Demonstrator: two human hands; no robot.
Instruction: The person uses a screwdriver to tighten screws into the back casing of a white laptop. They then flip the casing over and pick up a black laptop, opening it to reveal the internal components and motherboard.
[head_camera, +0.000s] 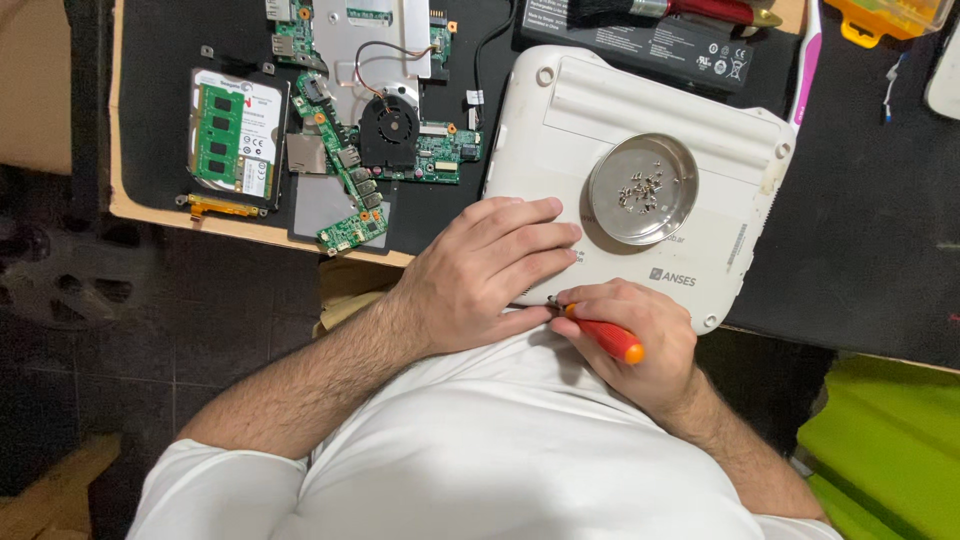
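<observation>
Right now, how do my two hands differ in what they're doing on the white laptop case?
The left hand lies flat with fingers spread on the white laptop case, holding nothing. The right hand is curled into a fist around an orange-handled screwdriver, its tip at the case's near edge. The left hand rests further onto the case; the right sits at its rim. Both are bare and touch the case.

Electronics repair bench: circuit boards (345, 150), screw dish (642, 189)
</observation>
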